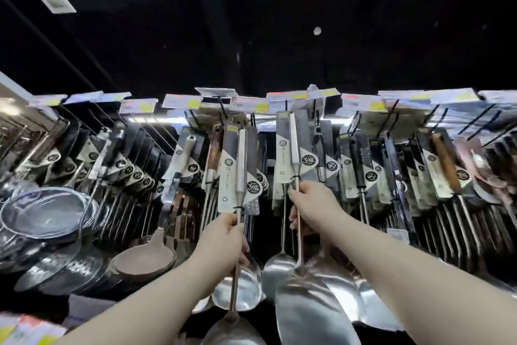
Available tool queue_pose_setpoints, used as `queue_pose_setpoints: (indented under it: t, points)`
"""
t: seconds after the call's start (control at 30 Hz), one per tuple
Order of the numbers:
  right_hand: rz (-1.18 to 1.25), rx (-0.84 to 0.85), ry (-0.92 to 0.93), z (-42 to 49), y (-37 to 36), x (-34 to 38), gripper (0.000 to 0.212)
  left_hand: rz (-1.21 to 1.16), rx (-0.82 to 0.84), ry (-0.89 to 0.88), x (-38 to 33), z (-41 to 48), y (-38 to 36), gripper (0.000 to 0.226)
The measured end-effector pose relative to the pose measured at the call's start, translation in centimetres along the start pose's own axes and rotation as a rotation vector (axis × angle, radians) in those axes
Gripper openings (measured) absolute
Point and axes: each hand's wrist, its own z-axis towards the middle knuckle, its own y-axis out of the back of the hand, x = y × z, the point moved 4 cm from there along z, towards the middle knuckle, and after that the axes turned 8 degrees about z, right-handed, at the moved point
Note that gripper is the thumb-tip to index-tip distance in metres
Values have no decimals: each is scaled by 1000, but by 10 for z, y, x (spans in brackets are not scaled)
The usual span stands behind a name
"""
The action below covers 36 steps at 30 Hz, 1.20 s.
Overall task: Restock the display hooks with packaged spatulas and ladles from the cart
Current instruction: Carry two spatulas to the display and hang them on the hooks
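Rows of carded steel utensils (349, 171) hang from black wire hooks (223, 109). Right hand (310, 202) has its grip clamped on the thin shaft of a broad, shiny spatula (310, 314); left hand (223, 241) is clamped likewise on a round-bowled ladle (237, 336), both raised, carded handles near the hooks.

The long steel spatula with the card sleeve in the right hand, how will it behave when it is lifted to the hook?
The long steel spatula probably stays stiff. Held mid-shaft by the right hand, its broad blade likely pulls downward. The polished shaft may slip.
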Motion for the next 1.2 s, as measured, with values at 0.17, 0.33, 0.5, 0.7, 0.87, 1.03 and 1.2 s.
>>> queue_pose_setpoints:
  t: [0.17, 0.33, 0.5, 0.7, 0.87, 1.03, 1.2]
  points:
    - [-5, -75, -6, 31, -17, 8, 24, -22, 18, -48, 7, 32, 10, 12]
    - [-2, -121, -27, 50, -27, 10, 25, -15, 36, -74, 19, 45, 20, 17]
    - [38, -135, -56, 59, -28, 12, 20, 2, 45, -84, 25, 53, 20, 14]
    - [39, -117, -52, 64, -28, 9, 17, -43, 61, -61, 27, 59, 14, 18]
    - [52, -115, -92, 66, -27, 7, 26, -68, 59, -83, 21, 62, 9, 18]
    - [49, -128, -108, 77, -28, -11, 22, -54, 52, -98, 17, 68, 6, 19]
    - [-61, -127, -141, 100, -36, -43, 27, -61, 42, -124, 15, 72, 4, 18]
